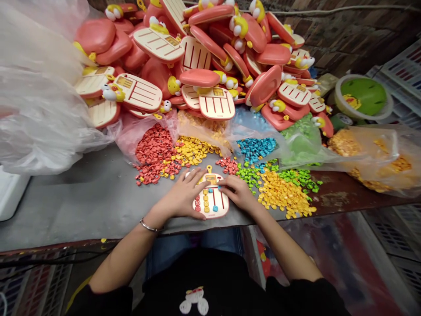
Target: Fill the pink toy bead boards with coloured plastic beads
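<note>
Cream bead board (210,202) sits flat at the table's (82,197) near edge, left hand (182,195) spread loosely over its left side, right hand (238,193) curled with tips on its right side (bead pinched? can't tell), looks like light, stiff plastic, so grab the edges.

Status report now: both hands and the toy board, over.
Left hand open, flat on toy board. Right hand on its right side, fingers curled, grip unclear. It lies flat on table, some beads in slots. Loose bead piles just behind.
</note>
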### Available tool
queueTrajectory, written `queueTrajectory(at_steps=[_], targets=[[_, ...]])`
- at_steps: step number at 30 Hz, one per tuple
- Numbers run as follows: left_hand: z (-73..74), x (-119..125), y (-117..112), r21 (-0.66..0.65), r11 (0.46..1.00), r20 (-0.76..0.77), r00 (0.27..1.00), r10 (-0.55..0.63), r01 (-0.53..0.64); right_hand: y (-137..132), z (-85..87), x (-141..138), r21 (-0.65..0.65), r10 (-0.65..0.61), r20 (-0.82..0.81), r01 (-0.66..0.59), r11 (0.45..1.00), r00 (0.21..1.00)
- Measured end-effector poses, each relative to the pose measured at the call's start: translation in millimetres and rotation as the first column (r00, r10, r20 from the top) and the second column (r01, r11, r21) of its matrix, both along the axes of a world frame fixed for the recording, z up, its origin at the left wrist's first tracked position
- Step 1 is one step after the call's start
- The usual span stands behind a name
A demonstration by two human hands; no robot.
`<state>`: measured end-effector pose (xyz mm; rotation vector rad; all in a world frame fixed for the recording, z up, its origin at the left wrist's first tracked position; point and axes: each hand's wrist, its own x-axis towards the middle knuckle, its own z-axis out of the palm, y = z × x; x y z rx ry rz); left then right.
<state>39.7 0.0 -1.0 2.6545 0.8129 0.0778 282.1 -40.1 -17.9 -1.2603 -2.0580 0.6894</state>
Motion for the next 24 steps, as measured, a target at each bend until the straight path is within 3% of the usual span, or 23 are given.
queueTrajectory(at_steps=[4, 10, 17, 21, 24], targets=[[0.0, -0.2, 0.4, -0.008, 1.000, -0.015, 1.000, -0.003, 0.003, 1.4, -4.5, -8.6, -0.006, 0.007, -0.076, -0.007, 1.000, 0.997], [2.3, 0.1, 0.5, -0.007, 1.000, -0.021, 1.000, -0.004, 0.004, -2.9, 12.9, -7.3, -0.058, 0.206, -0.087, -0.211, 0.976, 0.975], [2.0, 0.2, -0.4, -0.006, 1.000, -0.023, 1.000, 0.006, -0.006, -3.7, 14.2, -23.3, 0.034, 0.137, 0.010, -0.137, 0.990, 0.991], [2.7, 0.0, -0.1, -0.014, 1.000, 0.002, 1.000, 0.003, -0.003, 7.0, 17.2, -6.7, 0.070, -0.066, 0.000, 0.066, 0.995, 0.998], [3.0, 0.1, 0.6, -0.025, 1.000, 0.015, 1.000, 0.001, -0.001, 17.8, 15.9, 4.4, 0.109, -0.068, 0.058, 0.062, 0.992, 0.996]])
